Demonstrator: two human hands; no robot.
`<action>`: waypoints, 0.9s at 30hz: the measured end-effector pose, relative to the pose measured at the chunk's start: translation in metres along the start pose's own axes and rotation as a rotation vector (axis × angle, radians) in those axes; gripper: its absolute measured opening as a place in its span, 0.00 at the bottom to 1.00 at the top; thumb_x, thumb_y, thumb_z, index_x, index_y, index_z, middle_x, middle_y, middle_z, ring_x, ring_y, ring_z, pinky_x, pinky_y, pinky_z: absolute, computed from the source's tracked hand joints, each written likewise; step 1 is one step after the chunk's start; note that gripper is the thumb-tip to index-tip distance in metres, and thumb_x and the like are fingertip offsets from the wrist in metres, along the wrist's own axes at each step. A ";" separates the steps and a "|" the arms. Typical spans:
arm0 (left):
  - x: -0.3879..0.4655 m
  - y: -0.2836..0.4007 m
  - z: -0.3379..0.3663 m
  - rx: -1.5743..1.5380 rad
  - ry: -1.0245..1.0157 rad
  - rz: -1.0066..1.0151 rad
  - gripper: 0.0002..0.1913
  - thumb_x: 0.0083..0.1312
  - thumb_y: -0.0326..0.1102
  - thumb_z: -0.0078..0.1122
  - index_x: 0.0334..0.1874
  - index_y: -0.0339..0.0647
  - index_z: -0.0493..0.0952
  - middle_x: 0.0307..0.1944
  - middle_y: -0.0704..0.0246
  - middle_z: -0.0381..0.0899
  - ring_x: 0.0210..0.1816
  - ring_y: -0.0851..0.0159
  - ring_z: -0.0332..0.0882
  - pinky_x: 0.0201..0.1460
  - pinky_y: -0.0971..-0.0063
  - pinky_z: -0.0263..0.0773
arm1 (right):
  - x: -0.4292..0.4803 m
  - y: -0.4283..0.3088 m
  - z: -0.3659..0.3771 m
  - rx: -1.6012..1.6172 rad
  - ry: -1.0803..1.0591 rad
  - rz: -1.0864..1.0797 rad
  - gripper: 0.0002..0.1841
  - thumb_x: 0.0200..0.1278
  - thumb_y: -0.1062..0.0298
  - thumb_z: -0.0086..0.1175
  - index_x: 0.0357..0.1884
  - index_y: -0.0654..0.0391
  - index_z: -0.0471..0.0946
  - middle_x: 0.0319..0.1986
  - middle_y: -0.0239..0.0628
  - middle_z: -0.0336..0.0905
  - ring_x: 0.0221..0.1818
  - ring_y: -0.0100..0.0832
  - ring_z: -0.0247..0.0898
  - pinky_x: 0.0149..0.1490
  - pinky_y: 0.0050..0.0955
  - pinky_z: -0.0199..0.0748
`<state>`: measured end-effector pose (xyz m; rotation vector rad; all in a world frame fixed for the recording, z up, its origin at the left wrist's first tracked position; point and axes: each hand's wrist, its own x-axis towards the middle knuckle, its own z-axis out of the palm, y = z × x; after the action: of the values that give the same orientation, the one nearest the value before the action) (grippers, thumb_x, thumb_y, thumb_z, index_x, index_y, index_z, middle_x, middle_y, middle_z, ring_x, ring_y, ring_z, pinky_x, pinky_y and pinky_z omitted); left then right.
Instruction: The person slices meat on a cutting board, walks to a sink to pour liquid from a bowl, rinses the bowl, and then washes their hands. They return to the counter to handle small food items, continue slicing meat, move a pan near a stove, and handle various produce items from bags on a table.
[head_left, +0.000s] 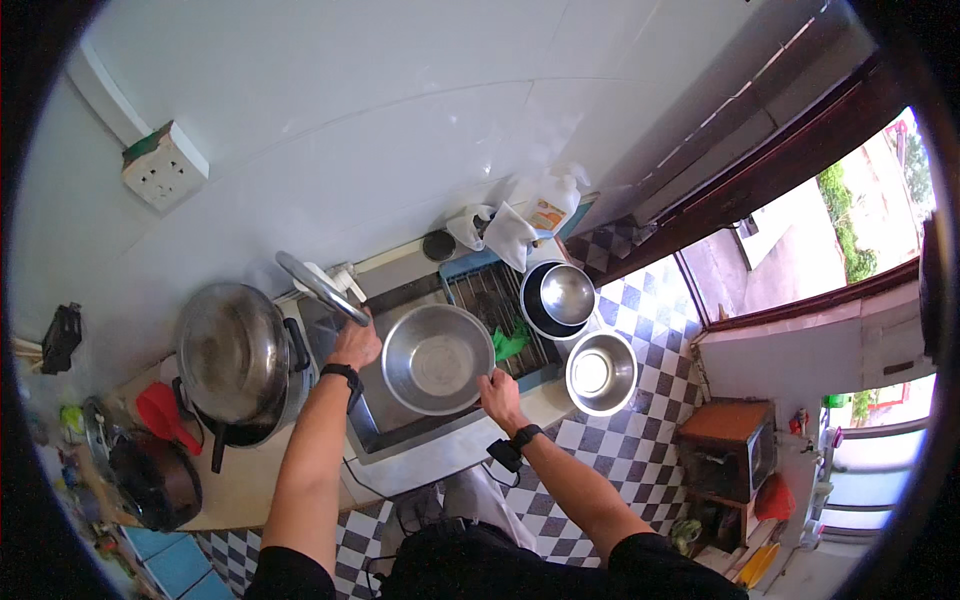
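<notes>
A wide stainless steel basin (438, 360) is over the sink (367, 431), its inside looking empty. My right hand (500, 395) grips its near right rim with thumb and fingers. At the basin's left, beneath the curved metal faucet (322, 289), is my left hand (355, 346); its fingers are partly hidden, so I cannot tell whether it grips anything. A green cloth or bag (511, 341) lies right of the basin on a wire rack (487, 289). Beyond it, a small metal bowl (568, 294) rests in a larger dark-lined pot (534, 300), near another steel pot (601, 373).
A large lidded pan (232, 352), a red plastic ladle (166, 416) and a dark pot (154, 480) stand on the left counter. Behind the rack are a white pump bottle (555, 202) and white pouches (511, 234). A wooden cabinet (727, 450) stands at the right.
</notes>
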<state>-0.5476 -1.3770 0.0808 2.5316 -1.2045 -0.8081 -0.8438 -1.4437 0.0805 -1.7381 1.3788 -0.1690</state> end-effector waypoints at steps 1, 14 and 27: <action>-0.004 0.000 0.003 -0.024 -0.174 -0.138 0.24 0.55 0.23 0.44 0.57 0.25 0.65 0.60 0.42 0.64 0.61 0.42 0.65 0.64 0.58 0.62 | 0.000 0.001 0.002 0.019 0.006 -0.005 0.17 0.60 0.60 0.46 0.27 0.67 0.71 0.26 0.61 0.75 0.34 0.62 0.72 0.40 0.52 0.70; -0.131 -0.064 0.065 -0.407 0.054 -0.108 0.31 0.57 0.25 0.51 0.66 0.32 0.59 0.56 0.48 0.73 0.52 0.49 0.76 0.56 0.63 0.70 | -0.003 0.009 0.043 -0.075 -0.043 -0.016 0.21 0.57 0.57 0.48 0.27 0.72 0.74 0.27 0.61 0.77 0.34 0.57 0.77 0.41 0.46 0.74; -0.253 -0.094 0.079 -0.534 -0.045 -0.058 0.29 0.58 0.27 0.53 0.65 0.34 0.61 0.55 0.54 0.74 0.42 0.59 0.81 0.47 0.69 0.75 | 0.056 0.056 0.106 -0.739 -0.424 -0.379 0.14 0.47 0.56 0.63 0.27 0.58 0.80 0.32 0.48 0.80 0.36 0.46 0.79 0.38 0.39 0.78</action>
<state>-0.6609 -1.1198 0.0728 2.1237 -0.7905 -1.0415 -0.8009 -1.4324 -0.0442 -2.4512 0.8247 0.5437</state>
